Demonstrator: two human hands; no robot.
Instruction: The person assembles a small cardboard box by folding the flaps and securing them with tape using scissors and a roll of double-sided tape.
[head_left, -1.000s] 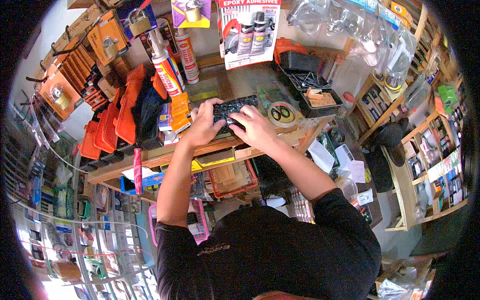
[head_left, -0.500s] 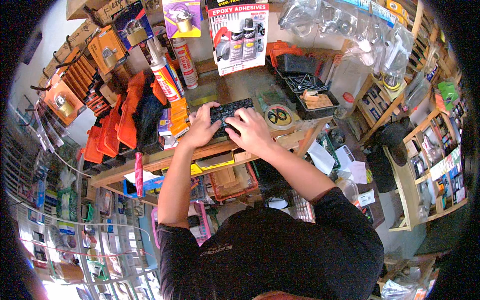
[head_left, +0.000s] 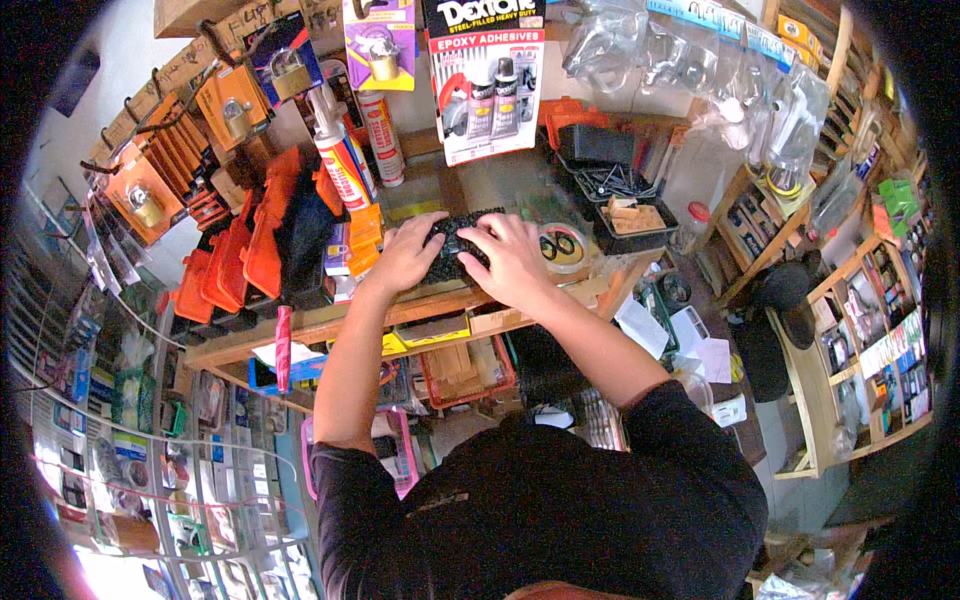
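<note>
A dark, lumpy black rectangular thing [head_left: 455,243] rests at the front of the wooden counter [head_left: 330,318]; it looks like a shallow tray of small black pieces, too blurred to name. My left hand [head_left: 408,256] closes on its left side. On the opposite side my right hand [head_left: 510,255] grips it, fingers bent over the top and thumb toward the middle. The hands hide both ends of the thing. Just left of my left hand stand small orange boxes [head_left: 366,238]. Beside my right hand lies a round roll [head_left: 562,247] with black rings inside.
Orange-lidded black cases [head_left: 265,245] and sealant tubes [head_left: 345,165] stand at the left. A carded adhesive pack [head_left: 490,100] hangs ahead. Black bins [head_left: 632,222] hold long dark fasteners and small brown blocks at the right. A red-handled tool [head_left: 283,348] hangs at the counter's front edge.
The view has shifted slightly. Both hands stay on the black thing, the right fingers now covering more of its top, so less of it shows.
</note>
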